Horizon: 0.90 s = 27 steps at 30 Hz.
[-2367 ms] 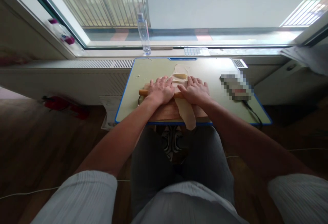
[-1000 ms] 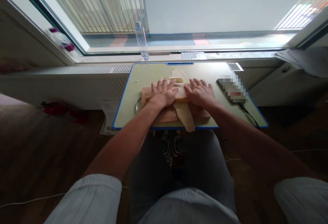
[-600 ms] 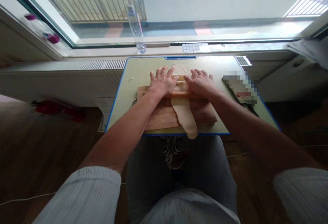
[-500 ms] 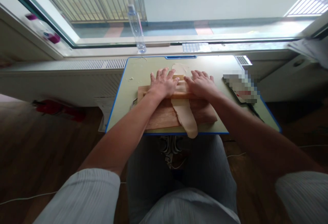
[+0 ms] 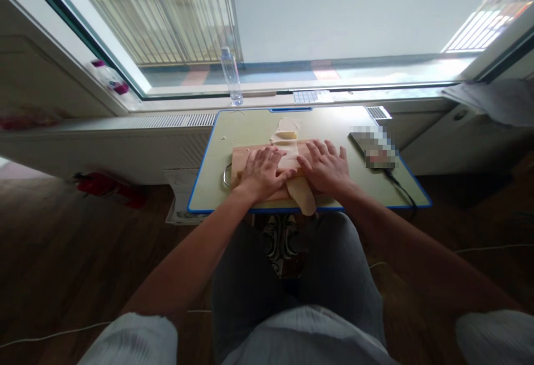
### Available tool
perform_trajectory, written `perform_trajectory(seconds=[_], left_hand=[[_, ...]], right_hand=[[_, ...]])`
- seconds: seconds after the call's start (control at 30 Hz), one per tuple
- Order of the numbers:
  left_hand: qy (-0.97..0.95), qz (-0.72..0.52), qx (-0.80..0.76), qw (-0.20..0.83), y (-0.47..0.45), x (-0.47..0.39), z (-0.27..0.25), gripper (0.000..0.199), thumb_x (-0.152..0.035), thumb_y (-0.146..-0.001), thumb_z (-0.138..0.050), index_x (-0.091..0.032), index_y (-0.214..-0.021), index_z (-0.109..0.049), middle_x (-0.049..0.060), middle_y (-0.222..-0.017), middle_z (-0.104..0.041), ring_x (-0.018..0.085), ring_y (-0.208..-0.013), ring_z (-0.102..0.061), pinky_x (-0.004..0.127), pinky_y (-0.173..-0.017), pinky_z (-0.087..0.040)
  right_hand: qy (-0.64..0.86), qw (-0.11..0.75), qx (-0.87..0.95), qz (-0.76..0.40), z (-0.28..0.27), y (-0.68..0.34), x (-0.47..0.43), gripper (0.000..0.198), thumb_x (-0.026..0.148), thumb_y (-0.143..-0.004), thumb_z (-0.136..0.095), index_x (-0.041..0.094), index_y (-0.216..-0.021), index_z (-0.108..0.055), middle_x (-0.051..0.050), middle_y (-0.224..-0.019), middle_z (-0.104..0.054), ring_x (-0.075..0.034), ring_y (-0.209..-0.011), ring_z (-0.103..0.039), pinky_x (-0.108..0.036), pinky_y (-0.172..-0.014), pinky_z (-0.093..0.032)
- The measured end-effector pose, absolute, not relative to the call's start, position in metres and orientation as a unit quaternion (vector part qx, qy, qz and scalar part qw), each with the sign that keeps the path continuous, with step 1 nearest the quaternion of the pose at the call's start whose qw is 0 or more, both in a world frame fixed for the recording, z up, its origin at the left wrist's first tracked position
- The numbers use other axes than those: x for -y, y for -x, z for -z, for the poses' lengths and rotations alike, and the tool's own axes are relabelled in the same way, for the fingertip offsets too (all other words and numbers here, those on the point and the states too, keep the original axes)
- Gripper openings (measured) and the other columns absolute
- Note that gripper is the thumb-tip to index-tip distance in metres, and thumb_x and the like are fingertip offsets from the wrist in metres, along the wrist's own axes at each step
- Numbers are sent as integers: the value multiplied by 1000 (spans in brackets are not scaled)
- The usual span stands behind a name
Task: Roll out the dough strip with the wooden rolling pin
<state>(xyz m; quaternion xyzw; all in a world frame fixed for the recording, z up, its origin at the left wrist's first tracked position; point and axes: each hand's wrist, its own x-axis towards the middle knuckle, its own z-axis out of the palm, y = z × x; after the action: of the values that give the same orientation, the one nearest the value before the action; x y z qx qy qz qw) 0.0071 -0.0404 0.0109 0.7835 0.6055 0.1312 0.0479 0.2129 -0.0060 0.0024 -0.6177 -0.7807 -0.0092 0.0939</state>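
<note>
My left hand (image 5: 263,173) and my right hand (image 5: 327,166) lie palm down with fingers stretched forward. Beneath their palms is a wooden rolling pin (image 5: 297,173), mostly hidden. A long pale strip of dough (image 5: 302,197) runs under the pin; its near end hangs past the front table edge, and its far part extends beyond the board with a fold near the far end. Below everything is a wooden cutting board (image 5: 240,159) with a metal handle at its left side.
The folding table (image 5: 334,123) has a blue rim. At its right lies a blurred-out device (image 5: 371,148) with a black cable. A clear bottle (image 5: 231,78) stands on the windowsill, another bottle (image 5: 110,78) at the left. A red fire extinguisher (image 5: 110,188) is on the floor.
Both hands have moved back toward my body with the rolling pin, uncovering more of the dough's far part. The camera view has shifted, so the table appears smaller.
</note>
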Motion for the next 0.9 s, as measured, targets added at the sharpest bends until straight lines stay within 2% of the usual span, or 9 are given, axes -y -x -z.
perform_trajectory(seconds=[0.1,0.17,0.23,0.33,0.43,0.5,0.67,0.9], left_hand=[[-804,-141,-575,45,7,49,-11,42,-53,-101,-61,-28,-135,-65,8,-147,-67,29,-139,-55,47,-125,-37],[-805,-143,-575,35,12,46,-10,32,-48,-102,-62,-27,-125,-69,8,-139,-71,29,-134,-58,48,-121,-39],[-796,-145,-587,29,14,38,-9,31,-49,-103,-60,-27,-121,-70,8,-138,-72,29,-133,-59,47,-118,-42],[-758,-135,-638,22,11,19,-9,42,-54,-107,-47,-28,-135,-67,8,-147,-68,29,-138,-57,47,-119,-42],[-725,-105,-680,20,9,-7,-9,56,-54,-110,-33,-30,-157,-54,9,-165,-54,30,-152,-45,53,-130,-30],[-718,-84,-690,41,11,-26,-9,62,-56,-110,-28,-31,-164,-46,8,-174,-44,30,-160,-35,60,-133,-22],[-705,-72,-699,96,23,-72,-7,69,-61,-107,-26,-33,-169,-39,8,-180,-33,33,-166,-26,68,-133,-17],[-691,-88,-714,78,28,-105,-5,67,-57,-107,-29,-29,-166,-44,10,-177,-38,35,-161,-34,68,-132,-22]], right_hand=[[610,120,783,27,-1,-216,12,71,60,-112,-21,20,-162,-52,-11,-172,-46,-37,-160,-33,-68,-130,-18],[607,135,782,32,-2,-215,9,69,58,-112,-22,19,-156,-57,-13,-169,-51,-38,-157,-37,-68,-129,-19],[604,135,785,30,-3,-211,0,65,55,-113,-23,19,-153,-60,-13,-166,-53,-38,-156,-39,-69,-128,-21],[598,115,793,21,-4,-204,-22,63,52,-113,-23,21,-156,-57,-12,-169,-50,-40,-157,-37,-72,-127,-23],[597,99,796,5,-4,-197,-50,66,55,-112,-26,22,-162,-51,-12,-172,-45,-41,-158,-34,-70,-127,-25],[602,98,792,-16,-4,-194,-68,68,59,-110,-29,22,-164,-50,-12,-172,-45,-40,-156,-36,-68,-126,-28],[615,87,780,-82,-8,-187,-107,76,67,-107,-30,22,-167,-44,-15,-172,-45,-43,-153,-40,-71,-124,-29],[637,100,755,-122,-10,-177,-140,81,68,-106,-33,16,-167,-43,-19,-174,-40,-41,-157,-38,-68,-128,-24]])
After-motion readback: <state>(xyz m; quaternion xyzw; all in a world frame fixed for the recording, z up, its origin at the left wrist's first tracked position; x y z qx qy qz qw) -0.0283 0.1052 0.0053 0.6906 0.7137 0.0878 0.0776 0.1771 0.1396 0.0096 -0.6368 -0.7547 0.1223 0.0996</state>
